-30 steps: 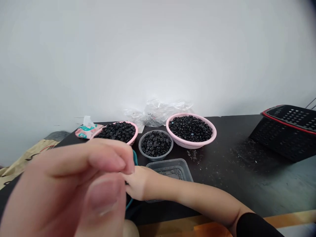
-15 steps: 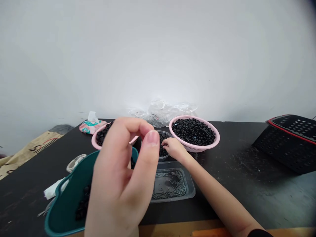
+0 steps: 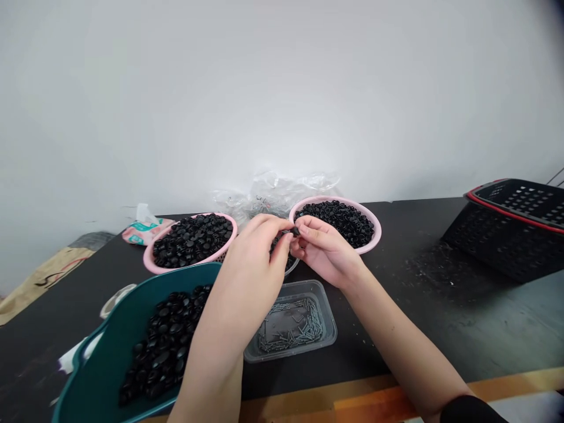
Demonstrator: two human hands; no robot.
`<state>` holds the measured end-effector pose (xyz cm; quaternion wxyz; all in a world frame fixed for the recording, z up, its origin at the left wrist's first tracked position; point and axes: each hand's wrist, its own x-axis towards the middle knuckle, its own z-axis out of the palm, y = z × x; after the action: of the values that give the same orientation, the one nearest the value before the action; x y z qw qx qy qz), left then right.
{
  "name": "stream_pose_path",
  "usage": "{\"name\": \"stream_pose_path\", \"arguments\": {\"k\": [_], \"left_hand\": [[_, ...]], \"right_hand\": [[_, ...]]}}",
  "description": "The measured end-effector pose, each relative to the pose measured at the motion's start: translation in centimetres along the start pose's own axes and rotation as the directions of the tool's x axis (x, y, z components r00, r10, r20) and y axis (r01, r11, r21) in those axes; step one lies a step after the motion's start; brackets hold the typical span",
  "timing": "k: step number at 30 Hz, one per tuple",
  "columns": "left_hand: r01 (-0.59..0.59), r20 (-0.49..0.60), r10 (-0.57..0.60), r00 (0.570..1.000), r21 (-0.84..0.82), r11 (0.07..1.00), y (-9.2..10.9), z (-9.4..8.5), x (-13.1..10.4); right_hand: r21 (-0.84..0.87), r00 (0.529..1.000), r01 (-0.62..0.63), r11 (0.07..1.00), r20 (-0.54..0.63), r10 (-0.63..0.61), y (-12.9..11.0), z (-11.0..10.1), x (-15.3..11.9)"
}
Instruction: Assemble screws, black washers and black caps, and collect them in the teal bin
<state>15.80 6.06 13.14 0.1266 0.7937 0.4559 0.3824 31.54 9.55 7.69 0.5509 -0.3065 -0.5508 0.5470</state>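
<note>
My left hand [image 3: 259,247] and my right hand [image 3: 319,247] meet at the centre, and both pinch a small black part [image 3: 295,231] between their fingertips. Below them, a round clear bowl [image 3: 291,267] of dark pieces is mostly covered by the hands. A clear rectangular tray [image 3: 328,329] nearer to me holds several metal pins. Behind my right hand stands a pink basket [image 3: 376,232] of black ring-like parts. Another pink basket [image 3: 148,258], full of black round caps, is to the left. My left forearm crosses the edge of a teal basin [image 3: 106,352] with glossy black parts.
A black perforated crate [image 3: 497,241] with a red rim stands at the right. Crumpled clear plastic [image 3: 273,194] lies against the wall. A tissue pack [image 3: 143,229] and a white roll [image 3: 115,299] are at the left.
My left hand has moved away from the camera, down to my right hand. My right hand has lifted from the round bowl and turned; the black part now shows between them. The view has shifted slightly.
</note>
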Motion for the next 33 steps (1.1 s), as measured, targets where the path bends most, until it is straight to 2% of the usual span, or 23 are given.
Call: {"name": "stream_pose_path", "arguments": {"k": [5,8,10,12,15,18,20,23,27,30,33], "left_hand": [[0.010,-0.020,-0.011,1.000,-0.042,0.999,0.4,0.5,0.1],[0.043,-0.083,-0.050,0.995,-0.083,0.996,0.4,0.6,0.1],[0.070,-0.137,-0.091,0.986,-0.152,0.986,0.5,0.6,0.0],[0.065,-0.182,-0.115,0.977,-0.260,0.963,0.9,0.5,-0.3],[0.049,-0.237,-0.148,0.960,-0.379,0.924,1.8,0.5,-0.7],[0.062,-0.263,-0.173,0.949,-0.383,0.922,2.2,0.5,-1.0],[0.046,-0.242,-0.147,0.959,-0.380,0.924,2.1,0.4,-1.1],[0.007,-0.202,-0.084,0.976,-0.354,0.935,1.7,-0.1,-1.1],[-0.015,-0.177,-0.042,0.983,-0.306,0.952,1.8,-0.7,-1.2],[0.007,-0.146,-0.073,0.987,-0.412,0.911,2.1,-0.9,-1.4],[0.017,-0.092,-0.078,0.993,-0.533,0.846,2.1,-1.1,-1.7]], "right_hand": [[-0.042,0.999,0.007,0.999,0.037,-0.005,-1.1,-1.4,-0.1],[-0.220,0.990,-0.033,0.975,0.125,0.062,-1.1,-1.7,-0.1],[-0.415,0.962,-0.075,0.907,0.209,0.176,-0.5,-1.1,-0.3],[-0.638,0.898,-0.080,0.766,0.288,0.333,0.6,0.3,-0.8],[-0.896,0.754,0.007,0.443,0.296,0.586,3.2,3.0,-1.7],[-0.979,0.650,0.112,0.171,0.202,0.733,5.7,5.0,-2.3],[-0.982,0.614,0.167,0.086,0.171,0.770,6.8,5.6,-2.4],[-0.972,0.582,0.228,0.052,0.179,0.793,7.6,5.8,-2.4],[-0.955,0.547,0.294,0.044,0.206,0.812,7.2,6.2,-2.6],[-0.944,0.535,0.327,0.036,0.216,0.817,6.6,6.4,-2.7],[-0.938,0.552,0.345,0.033,0.231,0.801,6.2,6.3,-2.7]]}}
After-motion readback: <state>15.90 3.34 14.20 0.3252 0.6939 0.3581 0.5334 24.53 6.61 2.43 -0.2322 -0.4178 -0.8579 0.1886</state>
